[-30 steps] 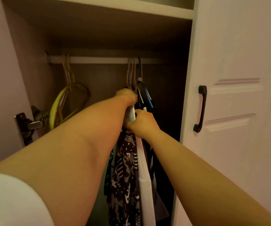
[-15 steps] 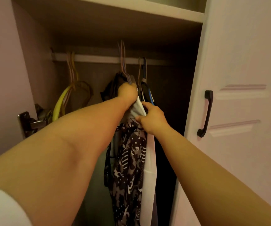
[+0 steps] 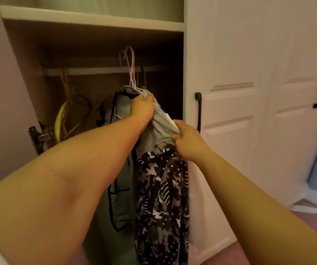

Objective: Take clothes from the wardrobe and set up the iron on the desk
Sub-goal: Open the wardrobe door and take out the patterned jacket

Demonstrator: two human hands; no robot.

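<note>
Gripping hangered clothes (image 3: 159,188), both hands (image 3: 143,108) hold them beside the rail (image 3: 96,70).

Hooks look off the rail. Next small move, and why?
Probably draw the bundle back out of the wardrobe. The pink hooks stand above the rail, the left hand grips the hanger necks, and the right hand pinches the grey garment, so nothing seems hooked on.
</note>
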